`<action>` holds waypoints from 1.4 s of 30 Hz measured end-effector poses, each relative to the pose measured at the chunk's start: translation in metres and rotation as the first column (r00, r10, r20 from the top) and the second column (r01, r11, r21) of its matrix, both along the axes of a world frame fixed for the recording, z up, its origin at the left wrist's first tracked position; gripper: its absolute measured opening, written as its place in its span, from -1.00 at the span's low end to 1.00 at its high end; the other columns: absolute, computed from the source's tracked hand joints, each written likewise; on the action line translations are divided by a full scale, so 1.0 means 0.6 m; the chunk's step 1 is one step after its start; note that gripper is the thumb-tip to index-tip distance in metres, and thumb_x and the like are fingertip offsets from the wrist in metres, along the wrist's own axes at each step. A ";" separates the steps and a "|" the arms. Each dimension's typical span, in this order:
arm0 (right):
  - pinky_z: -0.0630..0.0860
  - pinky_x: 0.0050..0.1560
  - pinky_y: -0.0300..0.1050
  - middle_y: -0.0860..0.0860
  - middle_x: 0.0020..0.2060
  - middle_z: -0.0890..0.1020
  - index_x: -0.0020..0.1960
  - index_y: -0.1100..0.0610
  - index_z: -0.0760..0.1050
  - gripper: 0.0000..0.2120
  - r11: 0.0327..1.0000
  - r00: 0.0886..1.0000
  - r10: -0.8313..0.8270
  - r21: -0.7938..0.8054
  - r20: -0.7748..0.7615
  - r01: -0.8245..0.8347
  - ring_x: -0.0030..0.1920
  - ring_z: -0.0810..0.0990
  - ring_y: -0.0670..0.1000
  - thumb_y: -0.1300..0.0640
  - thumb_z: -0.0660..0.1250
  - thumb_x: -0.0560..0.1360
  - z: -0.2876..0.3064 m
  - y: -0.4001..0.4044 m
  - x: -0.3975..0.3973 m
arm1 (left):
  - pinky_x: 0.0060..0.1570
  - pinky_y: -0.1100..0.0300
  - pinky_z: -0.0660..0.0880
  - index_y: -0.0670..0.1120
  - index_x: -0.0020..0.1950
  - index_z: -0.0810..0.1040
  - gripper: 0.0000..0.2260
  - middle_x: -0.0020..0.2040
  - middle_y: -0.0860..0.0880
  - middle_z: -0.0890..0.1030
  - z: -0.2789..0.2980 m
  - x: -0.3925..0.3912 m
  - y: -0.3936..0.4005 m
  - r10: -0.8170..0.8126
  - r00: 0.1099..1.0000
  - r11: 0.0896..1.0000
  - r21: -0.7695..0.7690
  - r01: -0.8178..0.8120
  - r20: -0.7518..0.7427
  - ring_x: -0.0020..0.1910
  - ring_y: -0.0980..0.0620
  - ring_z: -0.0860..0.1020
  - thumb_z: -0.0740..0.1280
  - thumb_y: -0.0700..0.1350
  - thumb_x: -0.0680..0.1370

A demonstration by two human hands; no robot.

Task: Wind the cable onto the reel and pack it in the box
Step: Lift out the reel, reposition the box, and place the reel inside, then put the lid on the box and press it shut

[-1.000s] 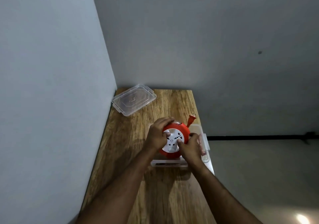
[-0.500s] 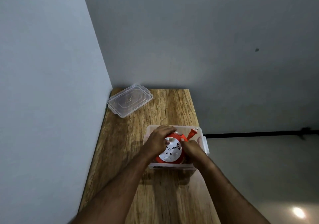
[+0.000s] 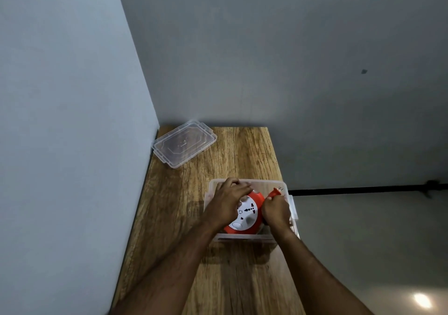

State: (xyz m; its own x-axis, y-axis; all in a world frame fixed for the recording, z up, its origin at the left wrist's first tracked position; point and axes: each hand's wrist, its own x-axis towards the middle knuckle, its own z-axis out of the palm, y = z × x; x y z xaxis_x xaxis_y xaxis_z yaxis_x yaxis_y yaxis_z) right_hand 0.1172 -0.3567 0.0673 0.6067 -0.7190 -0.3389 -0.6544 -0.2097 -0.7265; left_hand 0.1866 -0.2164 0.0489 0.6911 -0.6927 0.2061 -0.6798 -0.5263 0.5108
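An orange cable reel with a white socket face lies inside the clear plastic box near the table's right edge. My left hand rests over the reel's upper left side, fingers curled on it. My right hand grips the reel's right side, inside the box. The orange plug sticks up from the reel toward the box's far right corner, just above my right hand. No loose cable shows.
The box's clear lid lies at the far left corner of the wooden table, against the wall. Walls stand to the left and behind. The table's right edge drops to the floor just beyond the box.
The reel went from above the box down into it, with both hands lowering along. The plug now points toward the box's far right corner.
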 end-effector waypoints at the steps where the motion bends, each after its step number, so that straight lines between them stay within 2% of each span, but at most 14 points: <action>1: 0.54 0.03 0.00 0.22 0.00 0.65 0.23 0.30 0.53 -0.76 1.000 1.000 0.007 -0.027 -0.006 -0.007 0.05 0.62 0.22 0.23 0.16 0.67 0.003 0.001 -0.001 | 0.30 0.14 0.27 0.01 0.45 0.49 -0.35 0.44 0.15 0.49 -0.001 0.001 0.000 -0.006 1.000 1.000 0.003 0.006 0.004 0.36 0.11 0.32 0.39 -0.41 0.41; 8: 0.63 0.08 0.19 0.19 -0.07 0.68 0.00 0.24 0.56 -0.83 1.000 1.000 0.002 -0.018 -0.011 -0.002 -0.05 0.64 0.20 0.22 0.21 0.64 -0.002 0.003 0.001 | 0.34 0.14 0.25 0.00 0.46 0.49 -0.43 0.41 0.11 0.52 0.001 -0.001 0.002 0.008 1.000 1.000 -0.019 -0.007 0.028 0.39 0.10 0.33 0.43 -0.33 0.48; 10: 0.62 -0.01 0.06 0.13 -0.11 0.67 -0.02 0.24 0.58 -0.79 0.998 0.999 0.030 -0.059 -0.027 -0.032 -0.07 0.64 0.15 0.16 0.23 0.64 -0.001 -0.002 -0.004 | 0.34 0.16 0.28 -0.03 0.43 0.51 -0.51 0.36 0.07 0.57 -0.001 -0.002 0.000 0.025 0.999 0.999 -0.047 -0.023 0.040 0.37 0.10 0.36 0.40 -0.30 0.51; 12: 0.47 -0.27 -0.18 0.07 -0.20 0.65 -0.06 0.22 0.61 -0.75 0.977 0.991 0.114 -0.173 -0.071 -0.125 -0.21 0.60 0.03 0.09 0.25 0.64 0.009 -0.005 -0.009 | 0.35 0.13 0.37 -0.04 0.39 0.53 -0.51 0.31 0.05 0.59 -0.004 -0.003 -0.001 0.041 0.998 0.998 -0.054 -0.039 0.042 0.35 0.12 0.38 0.41 -0.33 0.48; 14: 0.34 -0.41 -0.23 0.01 -0.30 0.62 -0.17 0.16 0.60 -0.71 0.906 0.970 0.189 -0.354 -0.152 -0.232 -0.33 0.54 -0.04 0.01 0.29 0.60 0.028 -0.010 -0.008 | 0.36 0.10 0.40 -0.06 0.37 0.54 -0.51 0.30 0.02 0.58 -0.005 -0.004 -0.005 0.064 0.997 0.996 -0.064 -0.061 0.046 0.35 0.11 0.39 0.41 -0.35 0.46; 15: 0.37 -0.43 -0.22 -0.01 -0.35 0.60 -0.23 0.13 0.57 -0.70 0.865 0.965 0.211 -0.430 -0.157 -0.259 -0.36 0.55 -0.04 -0.01 0.31 0.59 0.036 -0.012 -0.005 | 0.38 0.10 0.40 -0.09 0.37 0.54 -0.54 0.31 0.00 0.57 -0.004 -0.005 -0.006 0.077 0.996 0.994 -0.079 -0.074 0.045 0.36 0.10 0.40 0.40 -0.34 0.49; 17: 0.49 -0.45 -0.15 -0.03 -0.43 0.57 -0.31 0.10 0.53 -0.68 0.823 0.958 0.273 -0.492 -0.093 -0.282 -0.42 0.56 -0.05 0.00 0.34 0.58 0.052 -0.013 0.009 | 0.42 0.15 0.35 -0.11 0.39 0.51 -0.60 0.35 -0.02 0.54 0.003 -0.008 -0.008 0.120 0.992 0.985 -0.130 -0.115 0.025 0.39 0.08 0.40 0.35 -0.30 0.56; 19: 0.59 -0.38 -0.05 -0.06 -0.46 0.56 -0.33 0.08 0.53 -0.70 0.845 0.936 0.348 -0.450 0.052 -0.289 -0.43 0.57 -0.06 0.04 0.38 0.57 0.071 -0.009 0.031 | 0.42 0.19 0.32 -0.10 0.41 0.47 -0.64 0.37 -0.01 0.51 0.015 -0.004 -0.005 0.161 0.987 0.970 -0.185 -0.160 -0.012 0.40 0.08 0.39 0.31 -0.24 0.61; 22: 0.45 -0.34 -0.20 -0.11 -0.40 0.58 -0.26 0.09 0.58 -0.76 0.817 0.875 0.458 -0.461 0.155 -0.346 -0.38 0.54 -0.14 0.08 0.42 0.57 0.097 0.003 0.070 | 0.41 0.21 0.32 -0.07 0.47 0.41 -0.62 0.43 0.00 0.46 0.034 0.013 0.005 0.255 0.962 0.934 -0.234 -0.271 -0.098 0.44 0.09 0.36 0.29 -0.18 0.64; 25: 0.32 -0.24 -0.32 -0.03 -0.18 0.68 -0.04 0.16 0.66 -0.83 0.744 0.813 0.570 -0.497 0.122 -0.447 -0.20 0.58 -0.12 0.05 0.41 0.58 0.101 0.015 0.116 | 0.31 0.32 0.29 -0.05 0.48 0.40 -0.60 0.43 -0.01 0.45 0.054 0.043 0.022 0.428 0.887 0.836 -0.297 -0.462 -0.174 0.43 0.07 0.37 0.31 -0.18 0.63; 29: 0.44 -0.03 -0.24 0.06 0.10 0.69 0.21 0.19 0.63 -0.70 0.658 0.747 0.662 -0.525 0.062 -0.539 0.08 0.62 -0.01 0.02 0.40 0.59 0.106 0.029 0.185 | 0.26 0.09 0.54 -0.11 0.44 0.43 -0.60 0.37 -0.10 0.52 0.073 0.098 0.064 0.645 0.733 0.642 -0.369 -0.673 -0.215 0.35 -0.01 0.48 0.36 -0.19 0.60; 34: 0.53 0.16 -0.07 0.09 0.19 0.66 0.26 0.20 0.60 -0.67 0.641 0.722 0.688 -0.523 0.069 -0.561 0.19 0.60 0.05 0.02 0.41 0.58 0.114 0.045 0.265 | 0.17 0.03 0.62 -0.17 0.38 0.49 -0.64 0.28 -0.10 0.59 0.081 0.168 0.121 0.711 0.615 0.491 -0.385 -0.781 -0.341 0.26 -0.02 0.57 0.35 -0.29 0.58; 38: 0.51 0.13 -0.09 0.11 0.20 0.67 0.26 0.20 0.60 -0.65 0.621 0.696 0.716 -0.505 0.054 -0.599 0.16 0.63 0.08 0.00 0.40 0.58 0.100 0.053 0.333 | 0.21 0.22 0.42 -0.25 0.37 0.52 -0.63 0.29 -0.19 0.60 0.082 0.215 0.143 0.754 0.496 0.376 -0.337 -0.863 -0.430 0.29 -0.14 0.56 0.26 -0.36 0.56; 42: 0.46 0.06 -0.10 0.17 0.16 0.68 0.20 0.26 0.62 -0.70 0.607 0.682 0.731 -0.464 0.010 -0.645 0.16 0.63 0.15 0.09 0.41 0.56 0.081 0.056 0.400 | 0.23 -0.06 0.56 -0.26 0.32 0.54 -0.64 0.23 -0.22 0.61 0.056 0.263 0.153 0.770 0.384 0.269 -0.286 -0.920 -0.510 0.24 -0.21 0.58 0.28 -0.30 0.52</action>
